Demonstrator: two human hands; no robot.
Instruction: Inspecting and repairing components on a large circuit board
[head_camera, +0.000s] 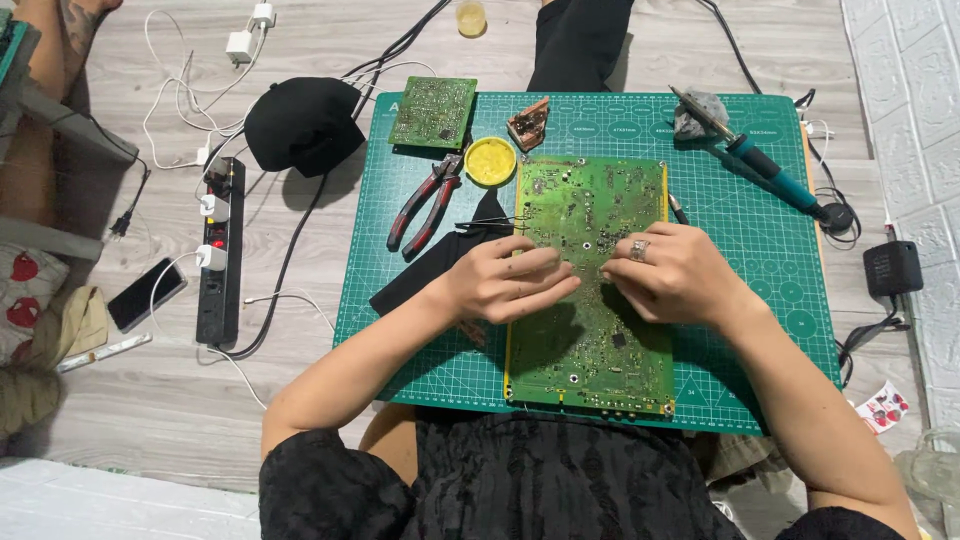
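Right now your left hand (505, 280) and right hand (672, 272) rest with curled fingers on the big green board (592, 290), gripping nothing.

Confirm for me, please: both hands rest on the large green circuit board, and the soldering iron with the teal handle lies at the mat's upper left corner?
Not quite. The head view shows the soldering iron at the upper right corner of the mat, not the left. Both the left hand and right hand do rest on the large green circuit board.
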